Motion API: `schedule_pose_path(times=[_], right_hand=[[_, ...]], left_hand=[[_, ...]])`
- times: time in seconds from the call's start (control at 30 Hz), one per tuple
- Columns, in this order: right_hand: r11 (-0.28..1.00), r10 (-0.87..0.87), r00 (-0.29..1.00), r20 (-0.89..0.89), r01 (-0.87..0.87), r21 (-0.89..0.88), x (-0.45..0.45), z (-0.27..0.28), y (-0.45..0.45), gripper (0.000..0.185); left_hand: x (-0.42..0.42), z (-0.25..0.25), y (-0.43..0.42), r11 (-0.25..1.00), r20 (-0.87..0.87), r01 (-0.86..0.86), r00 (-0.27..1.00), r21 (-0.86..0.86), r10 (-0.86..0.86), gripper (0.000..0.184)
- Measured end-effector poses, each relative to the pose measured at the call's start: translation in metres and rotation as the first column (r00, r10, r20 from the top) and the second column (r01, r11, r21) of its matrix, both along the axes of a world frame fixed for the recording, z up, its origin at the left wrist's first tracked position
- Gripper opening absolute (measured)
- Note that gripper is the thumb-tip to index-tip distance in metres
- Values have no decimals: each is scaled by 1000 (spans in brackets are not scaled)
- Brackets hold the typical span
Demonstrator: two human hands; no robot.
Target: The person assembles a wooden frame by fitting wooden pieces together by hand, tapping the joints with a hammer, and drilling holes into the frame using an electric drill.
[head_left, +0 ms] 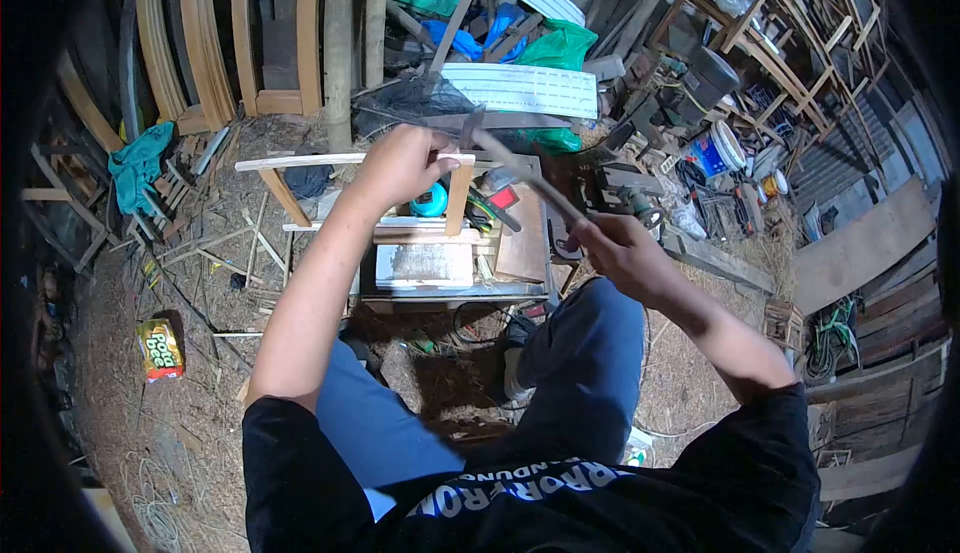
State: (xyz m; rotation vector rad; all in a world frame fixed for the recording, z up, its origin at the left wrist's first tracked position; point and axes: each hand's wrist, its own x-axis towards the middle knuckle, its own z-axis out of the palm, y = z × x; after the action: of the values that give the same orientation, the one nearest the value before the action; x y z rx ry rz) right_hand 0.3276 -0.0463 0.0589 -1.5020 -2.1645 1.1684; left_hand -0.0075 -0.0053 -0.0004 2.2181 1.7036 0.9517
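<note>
Littered workshop floor (pixel 215 413), low counter (pixel 460 295), my left grip (pixel 402 165) grasping a wooden frame (pixel 458 198), right grip (pixel 622 255) clenched around a hammer (pixel 545 189)

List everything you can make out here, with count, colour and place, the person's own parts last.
wooden frame: one, pale brown, over the low table, by the left grip
hammer: one, dark head, brownish handle, in the right grip
low table: one, before the knees
whitish board: one, table front
round object: one, teal, among table items
packet: one, mainly yellow, ground, left
cloth: one, teal, left
curved timbers: several, tan, upper left
panel: one, white, back centre
bucket: one, white and blue, right
scrap: too cluttered to count
shirt: one, black, bottom
legs: two, blue trousers, lower centre
grips: two, bare, centre
</note>
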Motion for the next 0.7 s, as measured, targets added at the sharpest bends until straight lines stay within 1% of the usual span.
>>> schedule_pose_path(times=[0.03, 0.13, 0.17, 0.2, 0.27, 0.37, 0.43, 0.47, 0.5, 0.53, 0.6, 0.63, 0.7], right_hand=[[1000, -3, 992, -127, 5, 21, 0, -4, 0, 48], [988, -11, 979, -203, 42, 148, -8, 2, -11, 49], [993, -3, 995, -101, 15, 120, -6, -2, -9, 47], [997, 20, 997, 76, -25, 71, -4, -2, -6, 45], [999, 22, 995, 93, -20, -29, -3, 5, -1, 44], [995, -3, 972, -233, 25, 92, -5, 0, -3, 43], [986, 7, 979, -204, 27, 163, -7, -4, -5, 43], [979, 10, 982, -191, 29, 202, -8, -5, -5, 43], [996, 21, 997, -78, -14, 90, -4, -6, -1, 42], [997, 25, 999, -44, -21, 80, -3, -5, -1, 42], [998, 38, 999, 31, -40, 58, -3, -4, -2, 43], [999, -4, 1000, -27, 5, 50, -5, 0, -3, 43], [997, -29, 983, -183, 41, 65, -10, 7, -6, 47]], left_hand=[[0, -1, -2, 1000, -9, 1, 1000, 1, -1, 24], [-4, -8, 2, 997, 4, 49, 999, 57, -49, 24], [-4, -10, 4, 997, 2, 42, 999, 59, -42, 23], [-3, -10, 4, 997, 2, 33, 999, 63, -33, 21], [-3, -10, 5, 998, -5, 12, 1000, 66, -12, 20], [-1, -7, 0, 999, -4, -8, 1000, 44, 9, 20], [-1, -5, 0, 999, 12, 12, 1000, 34, -12, 21], [0, -5, 0, 1000, -9, 0, 1000, 24, 0, 21], [1, -5, 0, 1000, -29, -14, 999, 18, 14, 21], [2, -5, 0, 999, -47, -30, 998, 14, 31, 21], [2, -6, 0, 997, -38, -28, 999, 72, 31, 22], [2, -8, -1, 995, -30, -30, 999, 96, 33, 22], [1, -10, -1, 993, 9, 6, 1000, 119, -7, 23]])
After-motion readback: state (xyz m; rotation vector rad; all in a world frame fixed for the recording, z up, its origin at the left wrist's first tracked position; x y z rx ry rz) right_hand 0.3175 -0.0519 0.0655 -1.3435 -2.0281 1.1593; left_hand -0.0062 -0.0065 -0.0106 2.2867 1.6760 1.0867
